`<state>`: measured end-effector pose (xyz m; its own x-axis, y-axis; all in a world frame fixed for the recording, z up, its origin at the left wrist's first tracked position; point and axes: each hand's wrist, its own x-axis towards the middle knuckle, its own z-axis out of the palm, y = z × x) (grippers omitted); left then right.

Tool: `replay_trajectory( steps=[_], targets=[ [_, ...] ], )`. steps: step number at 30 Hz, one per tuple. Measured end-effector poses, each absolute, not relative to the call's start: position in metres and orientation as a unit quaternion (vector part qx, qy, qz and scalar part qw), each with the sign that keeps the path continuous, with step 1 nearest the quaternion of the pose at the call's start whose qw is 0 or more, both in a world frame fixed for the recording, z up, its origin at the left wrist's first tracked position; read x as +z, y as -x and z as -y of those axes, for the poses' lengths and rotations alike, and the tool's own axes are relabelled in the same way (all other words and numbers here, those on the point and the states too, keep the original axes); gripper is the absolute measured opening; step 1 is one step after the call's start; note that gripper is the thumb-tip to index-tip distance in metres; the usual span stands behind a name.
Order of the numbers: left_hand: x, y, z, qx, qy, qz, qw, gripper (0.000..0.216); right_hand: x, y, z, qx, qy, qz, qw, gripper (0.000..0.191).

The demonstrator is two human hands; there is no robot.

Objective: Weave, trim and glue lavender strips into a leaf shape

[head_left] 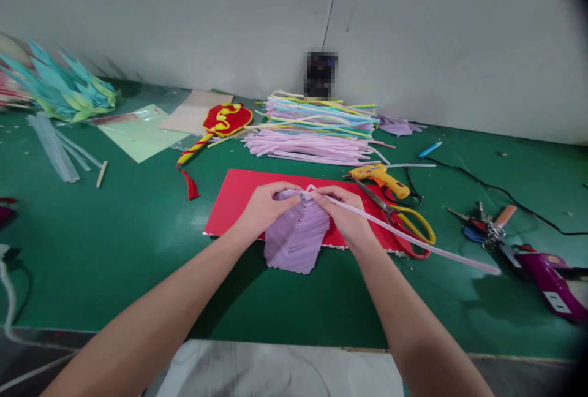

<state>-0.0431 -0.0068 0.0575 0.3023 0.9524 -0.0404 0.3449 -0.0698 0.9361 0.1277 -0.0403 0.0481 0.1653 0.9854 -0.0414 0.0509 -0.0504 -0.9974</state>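
Note:
Over a red board (234,198), both hands meet at the far end of a purple leaf-shaped piece (298,238) made of slanting strips. My left hand (271,204) pinches that piece at its upper left edge. Between the thumb and fingers of my right hand (342,204) is a pale pink pipe cleaner (413,238), bent into a small loop at the fingertips. Its long free end reaches out to the right above the table. Scissors (399,219) with yellow and red handles lie beside my right hand, partly on the board.
Behind the board lies a pile of pipe cleaners (316,133) in several colours. A yellow glue gun (381,177) rests at its right, its black cord trailing right. Left are a red and yellow fan-shaped ornament (227,120) and a green sheet (142,133). Keys (491,231) lie at right.

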Motion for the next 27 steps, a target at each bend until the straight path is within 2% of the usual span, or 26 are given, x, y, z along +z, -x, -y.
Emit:
replay_trajectory(
  steps=[27],
  targets=[
    [0.0553,0.0413,0.0101,0.336,-0.66,-0.494,0.455,0.022,0.0483,-0.123,0.0421,0.451,0.572,0.448,0.518,0.018]
  ],
)
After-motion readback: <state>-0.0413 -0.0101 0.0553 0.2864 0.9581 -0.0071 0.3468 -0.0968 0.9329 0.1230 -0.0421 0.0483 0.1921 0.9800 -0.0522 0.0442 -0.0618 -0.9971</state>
